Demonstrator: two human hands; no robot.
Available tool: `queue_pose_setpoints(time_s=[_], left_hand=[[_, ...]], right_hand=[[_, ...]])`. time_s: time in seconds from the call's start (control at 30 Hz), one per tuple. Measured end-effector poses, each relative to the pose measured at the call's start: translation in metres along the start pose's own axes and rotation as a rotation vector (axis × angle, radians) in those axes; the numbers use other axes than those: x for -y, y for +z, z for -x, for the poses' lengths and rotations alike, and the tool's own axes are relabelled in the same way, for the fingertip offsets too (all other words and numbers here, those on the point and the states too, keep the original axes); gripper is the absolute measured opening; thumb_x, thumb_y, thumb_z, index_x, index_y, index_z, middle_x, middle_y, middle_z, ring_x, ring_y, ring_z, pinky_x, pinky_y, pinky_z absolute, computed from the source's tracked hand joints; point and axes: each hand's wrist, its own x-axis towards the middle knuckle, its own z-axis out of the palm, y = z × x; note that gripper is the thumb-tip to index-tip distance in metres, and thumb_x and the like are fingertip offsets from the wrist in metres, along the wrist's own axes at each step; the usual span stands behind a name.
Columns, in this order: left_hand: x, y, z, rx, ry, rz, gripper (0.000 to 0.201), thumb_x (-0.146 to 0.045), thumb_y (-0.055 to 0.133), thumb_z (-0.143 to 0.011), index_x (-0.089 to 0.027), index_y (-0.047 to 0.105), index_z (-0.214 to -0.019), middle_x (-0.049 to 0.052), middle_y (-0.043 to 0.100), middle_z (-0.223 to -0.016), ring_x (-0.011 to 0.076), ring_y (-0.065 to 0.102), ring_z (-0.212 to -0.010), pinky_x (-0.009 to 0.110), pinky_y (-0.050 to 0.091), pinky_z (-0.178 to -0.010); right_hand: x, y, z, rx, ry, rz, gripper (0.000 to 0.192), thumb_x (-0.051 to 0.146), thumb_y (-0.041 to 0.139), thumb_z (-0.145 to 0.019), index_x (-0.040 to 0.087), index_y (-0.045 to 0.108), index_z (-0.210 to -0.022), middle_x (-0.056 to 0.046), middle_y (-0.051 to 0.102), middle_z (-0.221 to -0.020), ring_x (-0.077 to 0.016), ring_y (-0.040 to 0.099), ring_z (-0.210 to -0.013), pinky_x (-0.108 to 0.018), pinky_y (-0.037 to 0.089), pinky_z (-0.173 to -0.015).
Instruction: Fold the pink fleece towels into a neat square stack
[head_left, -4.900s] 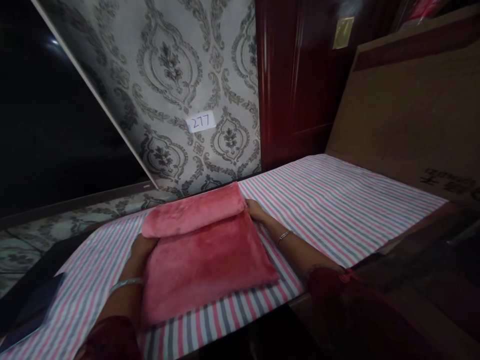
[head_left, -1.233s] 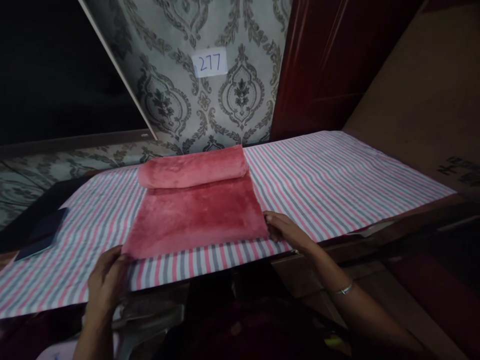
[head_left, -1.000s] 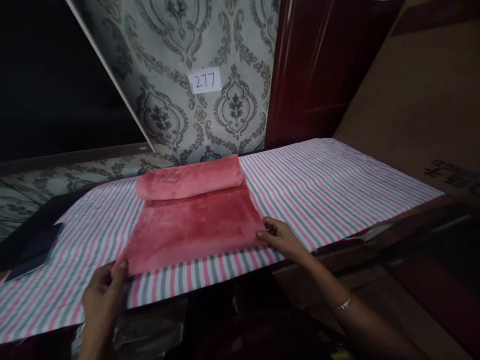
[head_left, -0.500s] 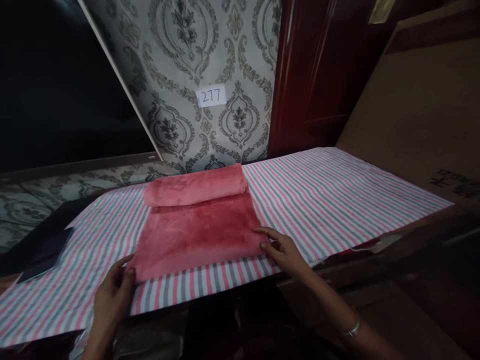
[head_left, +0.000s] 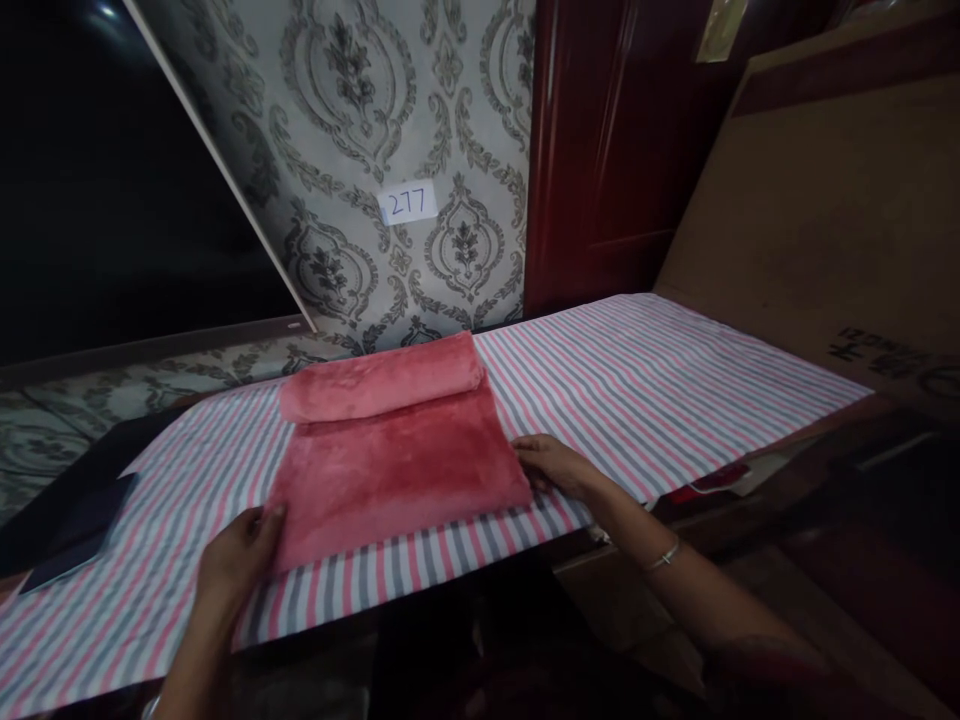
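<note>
A pink plush cloth (head_left: 397, 470) lies on a striped sheet, its far end rolled or folded into a thick band (head_left: 382, 378). At the cloth's near left corner, my left hand (head_left: 236, 555) is closed on the edge, thumb on top. My right hand (head_left: 559, 468) is at the right edge, its fingers bent around the side; the cloth partly hides the fingertips. The near part of the cloth lies flat between both hands.
The striped sheet (head_left: 637, 390) covers the table. A dark flat object (head_left: 82, 535) lies at the left, below a large black screen (head_left: 135, 200). A big cardboard box (head_left: 840, 210) stands at the right. A paper marked 277 (head_left: 407, 202) is on the patterned wall.
My right hand has shifted slightly up along the right edge, its thumb no longer on top of the cloth. My left hand remains at its corner. The view has moved a little.
</note>
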Motion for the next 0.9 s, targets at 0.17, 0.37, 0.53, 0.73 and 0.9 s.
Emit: queue_pose_setpoints(time_s=[0.17, 0.37, 0.53, 0.73, 0.9], left_hand=[[-0.011, 0.010, -0.006, -0.030, -0.007, -0.069, 0.030, -0.046, 0.048, -0.077, -0.020, 0.062, -0.078, 0.011, 0.069, -0.074, 0.0306, 0.066, -0.078, 0.037, 0.049, -0.068], [-0.008, 0.015, -0.004, -0.035, -0.051, -0.034, 0.034, -0.047, 0.045, -0.081, -0.019, 0.062, -0.087, 0.013, 0.069, -0.081, 0.0324, 0.065, -0.087, 0.040, 0.050, -0.077], [-0.005, 0.015, -0.003, -0.055, -0.110, 0.003, 0.030, -0.045, 0.046, -0.081, -0.019, 0.062, -0.086, 0.012, 0.069, -0.081, 0.0333, 0.065, -0.092, 0.042, 0.049, -0.085], [-0.004, 0.011, 0.002, 0.015, -0.135, 0.102, 0.048, -0.055, 0.048, -0.081, -0.016, 0.064, -0.102, 0.011, 0.068, -0.081, 0.0326, 0.066, -0.088, 0.042, 0.051, -0.081], [-0.003, 0.010, 0.006, 0.005, -0.108, 0.105, 0.056, -0.060, 0.048, -0.080, -0.014, 0.064, -0.109, 0.013, 0.070, -0.087, 0.0335, 0.067, -0.089, 0.045, 0.052, -0.082]], right_hand=[[0.011, 0.007, -0.013, -0.080, 0.040, -0.023, 0.029, 0.038, 0.069, -0.071, 0.017, 0.062, -0.090, 0.010, 0.049, -0.041, -0.0058, 0.035, -0.032, -0.019, 0.023, -0.035], [0.006, 0.017, -0.025, -0.228, 0.025, -0.061, 0.014, 0.030, 0.066, -0.068, 0.020, 0.055, -0.069, 0.010, 0.045, -0.038, -0.0060, 0.035, -0.033, -0.019, 0.024, -0.036], [-0.001, 0.016, -0.022, -0.327, -0.052, -0.099, 0.014, 0.030, 0.061, -0.067, 0.021, 0.051, -0.068, 0.010, 0.043, -0.040, -0.0062, 0.035, -0.035, -0.020, 0.022, -0.038], [0.000, 0.021, 0.000, -0.215, -0.088, -0.127, 0.042, 0.063, 0.060, -0.075, 0.022, 0.050, -0.074, 0.007, 0.048, -0.052, -0.0082, 0.039, -0.041, -0.022, 0.024, -0.042], [-0.007, 0.029, 0.014, -0.180, -0.236, 0.061, 0.045, 0.062, 0.070, -0.071, 0.022, 0.053, -0.079, 0.001, 0.056, -0.071, -0.0147, 0.052, -0.066, -0.025, 0.036, -0.057]])
